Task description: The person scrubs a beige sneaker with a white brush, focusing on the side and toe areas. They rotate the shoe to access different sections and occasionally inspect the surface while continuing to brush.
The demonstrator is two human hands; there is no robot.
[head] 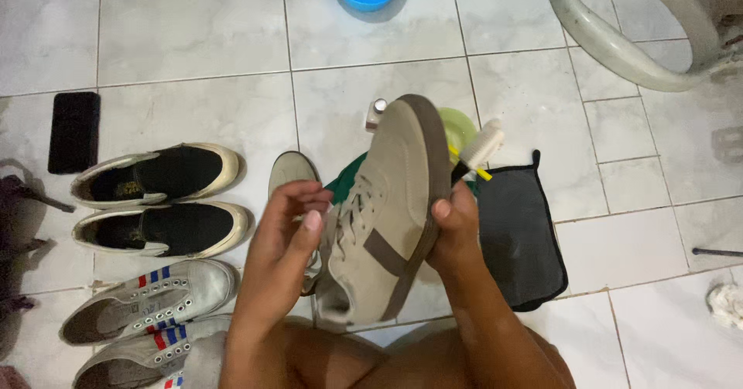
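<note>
The right hand [453, 230] grips the tan shoe [383, 219] up off the floor while the left hand [290, 222] pinches its laces, so a loose grip might drop it.

We see a beige suede sneaker [385, 203] w/ a brown side stripe and brown sole edge, held up off the tiled floor, center frame. It's tipped on its side, toe pointing away from us, heel low near the knees, upper facing left. Laces are beige, threaded thru the eyelets, ends loose near the tongue. Sole edge faces right. Its mate [290, 171], same beige, lies on the floor just behind-left, only the toe showing. Suede looks dry, lightly scuffed; can't tell more.
</note>
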